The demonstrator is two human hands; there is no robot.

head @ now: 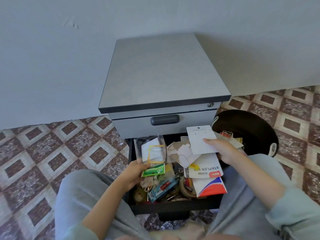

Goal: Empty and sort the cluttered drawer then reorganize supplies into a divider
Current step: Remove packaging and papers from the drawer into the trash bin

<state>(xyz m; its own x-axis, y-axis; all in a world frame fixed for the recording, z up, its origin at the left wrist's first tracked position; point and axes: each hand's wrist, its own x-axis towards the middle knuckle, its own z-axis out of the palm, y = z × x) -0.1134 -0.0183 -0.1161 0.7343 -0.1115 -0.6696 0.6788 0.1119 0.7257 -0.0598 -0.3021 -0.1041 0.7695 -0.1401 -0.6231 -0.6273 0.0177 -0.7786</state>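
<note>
Fingers [207, 140] of the right hand [223, 151] pinch a white card [200, 139] at its near right edge, thumb on top. It hangs over the far right of the open drawer [173, 207], just left of the black bin [251, 123]. The left hand [133, 174] grips a bunch of clear packets [152, 149] by their near edge, above the drawer's left side.

The card looks light and fairly stiff, so an edge pinch should do, though it would crease if squeezed. The packets are probably slick film and likely to slide over one another; a grip across the whole bunch seems safer than a corner hold.

The drawer is full of loose clutter, with a stapler card [204, 168] on top at the right and a tape roll [184, 187] nearer. Flat paper should lift in sheaves; the small, hard bits underneath likely need picking one by one.
</note>
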